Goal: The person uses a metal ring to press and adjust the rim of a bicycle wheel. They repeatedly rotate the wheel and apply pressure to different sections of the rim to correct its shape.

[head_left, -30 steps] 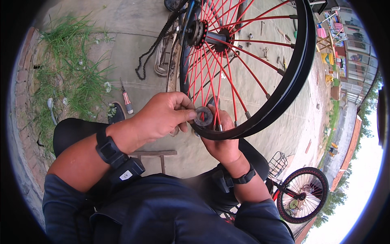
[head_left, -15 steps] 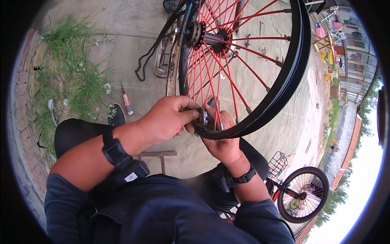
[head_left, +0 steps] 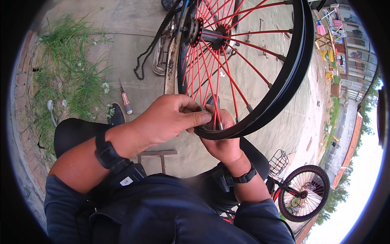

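A bicycle wheel with a black rim (head_left: 299, 69) and red spokes (head_left: 227, 68) stands in front of me. My left hand (head_left: 164, 118) is closed at the rim's near edge, thumb and fingers pinching a small round metal spoke wrench (head_left: 202, 109) at a spoke's end. Most of that wrench is covered by the thumb. From beneath the rim my right hand (head_left: 222, 149) reaches up, its fingers curled behind the spokes beside the wrench. Those fingertips are partly hidden by the rim and spokes, so what they grip is unclear.
A loose black chain (head_left: 151, 51) hangs left of the hub (head_left: 215, 35). On the concrete lies a screwdriver (head_left: 125, 99), near grass (head_left: 73, 65). A small wooden stool (head_left: 158, 153) stands below my left wrist; another bicycle wheel (head_left: 304, 194) is at lower right.
My left thumb has slid right over the round spoke wrench and now covers most of it. The wheel has shifted slightly to the right; my right hand stays nearly still.
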The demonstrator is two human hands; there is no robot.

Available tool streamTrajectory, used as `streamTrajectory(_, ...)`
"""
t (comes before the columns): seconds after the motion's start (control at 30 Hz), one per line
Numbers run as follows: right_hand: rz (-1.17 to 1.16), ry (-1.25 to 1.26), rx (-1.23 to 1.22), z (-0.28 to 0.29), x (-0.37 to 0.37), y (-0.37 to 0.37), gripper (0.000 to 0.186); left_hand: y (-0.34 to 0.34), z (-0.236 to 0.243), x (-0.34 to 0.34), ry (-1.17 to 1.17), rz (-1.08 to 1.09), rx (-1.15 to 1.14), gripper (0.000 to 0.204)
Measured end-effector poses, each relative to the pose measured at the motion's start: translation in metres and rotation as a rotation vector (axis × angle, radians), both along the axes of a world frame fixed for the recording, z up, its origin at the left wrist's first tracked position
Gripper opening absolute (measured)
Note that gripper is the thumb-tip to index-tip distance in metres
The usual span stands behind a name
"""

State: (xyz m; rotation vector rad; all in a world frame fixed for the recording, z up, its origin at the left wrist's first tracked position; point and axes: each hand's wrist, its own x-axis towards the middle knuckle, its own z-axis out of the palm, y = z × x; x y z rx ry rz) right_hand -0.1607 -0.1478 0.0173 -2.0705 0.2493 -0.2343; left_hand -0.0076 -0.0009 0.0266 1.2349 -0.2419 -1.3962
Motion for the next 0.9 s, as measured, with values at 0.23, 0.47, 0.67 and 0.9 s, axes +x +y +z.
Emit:
streamTrajectory(0.23, 0.082, 0.053, -0.168, 0.013, 0.004, -0.002, 0.060, 0.001, -0.009, 0.003, 0.079, -0.058, -0.057, 0.032)
streamTrajectory(0.47, 0.052, 0.022, -0.131, 0.004, -0.001, -0.004, 0.060, 0.002, -0.010, 0.003, 0.101, -0.065, -0.101, 0.033)
streamTrajectory(0.67, -0.052, 0.028, 0.237, -0.008, -0.006, 0.000, 0.055, 0.001, -0.004, 0.005, 0.082, -0.080, -0.095, 0.028)
streamTrajectory(0.9, 0.018, 0.121, 0.096, 0.004, 0.002, -0.001, 0.058, 0.000, -0.008, 0.004, 0.055, -0.085, -0.070, 0.030)
